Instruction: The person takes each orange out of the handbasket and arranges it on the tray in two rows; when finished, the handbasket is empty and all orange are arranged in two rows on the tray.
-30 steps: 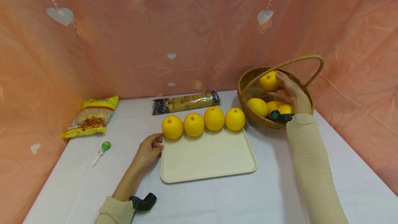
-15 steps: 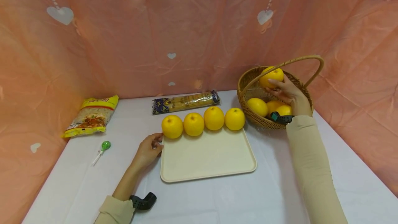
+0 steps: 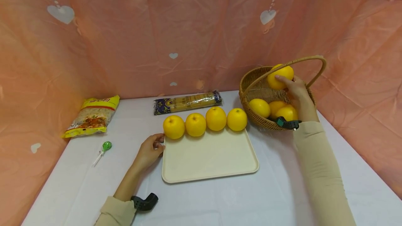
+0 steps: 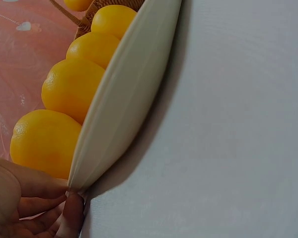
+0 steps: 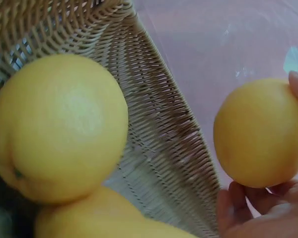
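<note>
My right hand (image 3: 298, 92) holds a yellow orange (image 3: 287, 73) up in the wicker basket (image 3: 261, 121), behind its handle. Thumb and fingers lie around this orange in the right wrist view, where it is apart from the oranges (image 5: 64, 119) inside the basket. At the tray's left edge, my left hand (image 3: 149, 152) pinches the rim of the cream tray (image 3: 210, 159) between thumb and finger, as the left wrist view shows. Several oranges (image 3: 196, 125) stand in a row along the tray's far side.
Behind the tray lies a packet of spaghetti (image 3: 188, 103). A yellow food bag (image 3: 94, 116) and a green lollipop (image 3: 107, 146) are on the left of the white-covered table (image 3: 213, 201). A pink curtain (image 3: 201, 27) hangs behind.
The right hand has lifted the orange slightly and moved it to the right, above the other oranges in the basket. The left hand and the tray have stayed in place.
</note>
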Motion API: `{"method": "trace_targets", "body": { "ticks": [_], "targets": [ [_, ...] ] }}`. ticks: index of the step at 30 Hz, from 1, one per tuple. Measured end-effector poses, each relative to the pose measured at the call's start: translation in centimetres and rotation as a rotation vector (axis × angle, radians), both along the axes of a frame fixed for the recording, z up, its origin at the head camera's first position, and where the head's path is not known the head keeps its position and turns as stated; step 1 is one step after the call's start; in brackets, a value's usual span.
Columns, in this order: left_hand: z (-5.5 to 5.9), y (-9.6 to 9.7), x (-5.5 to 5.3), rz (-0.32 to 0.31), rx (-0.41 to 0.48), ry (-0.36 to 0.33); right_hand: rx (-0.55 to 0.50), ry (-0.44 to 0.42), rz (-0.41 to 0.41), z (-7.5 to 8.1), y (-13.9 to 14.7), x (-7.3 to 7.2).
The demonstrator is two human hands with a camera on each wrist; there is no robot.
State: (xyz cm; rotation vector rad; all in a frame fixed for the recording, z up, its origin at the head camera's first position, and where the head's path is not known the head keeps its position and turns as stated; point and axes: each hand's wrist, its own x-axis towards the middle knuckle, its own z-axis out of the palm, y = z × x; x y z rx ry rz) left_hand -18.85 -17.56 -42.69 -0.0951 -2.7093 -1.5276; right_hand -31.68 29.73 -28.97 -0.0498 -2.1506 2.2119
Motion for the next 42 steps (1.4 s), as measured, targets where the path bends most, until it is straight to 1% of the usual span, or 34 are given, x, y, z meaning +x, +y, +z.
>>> {"method": "trace_targets", "body": {
  "ticks": [2,5,9,12,13,19,21,23,26,28,31,34,38,39,42],
  "targets": [
    [0.0,0.0,0.0,-0.002,0.008,-0.007,0.045,0.013,0.017,0.3,0.1,0.4],
    [0.0,0.0,0.0,-0.003,0.013,-0.014,0.172,0.008,0.024,0.7,0.2,1.1],
    [0.1,-0.2,0.0,0.007,0.007,-0.018,0.342,-0.025,0.015,0.9,0.1,2.1],
    [0.1,-0.3,0.0,0.008,0.003,-0.02,0.43,-0.02,0.021,0.8,-0.1,3.0],
    [0.1,-0.3,0.0,0.007,0.005,-0.02,0.437,-0.013,0.025,0.8,-0.2,3.3],
    [0.1,-0.4,0.0,0.001,0.011,-0.025,0.43,0.033,0.043,0.5,-0.6,5.0],
    [0.1,-0.4,0.0,0.003,0.011,-0.027,0.373,0.046,0.048,0.3,-0.7,5.5],
    [0.1,-0.4,0.1,0.004,0.007,-0.028,0.348,0.067,0.043,0.1,-0.8,6.1],
    [0.2,-0.4,0.1,0.005,0.007,-0.031,0.263,0.109,0.052,-0.3,-1.1,6.9],
    [0.3,-0.3,0.1,0.005,0.006,-0.032,0.261,0.133,0.061,-0.6,-1.3,7.5],
    [0.4,-0.3,0.1,0.006,0.005,-0.037,0.212,0.171,0.12,-1.1,-2.1,8.3],
    [0.5,-0.4,0.0,0.008,-0.001,-0.04,0.169,0.212,0.213,-1.8,-3.3,9.0],
    [0.3,-0.3,0.0,0.005,-0.005,-0.032,0.168,0.259,0.334,-2.9,-5.7,9.6],
    [0.3,-0.3,0.0,0.004,-0.005,-0.029,0.187,0.266,0.362,-3.1,-6.4,9.7],
    [0.2,-0.3,0.0,0.001,-0.004,-0.023,0.202,0.284,0.461,-3.9,-9.0,9.9]
  ]
}}
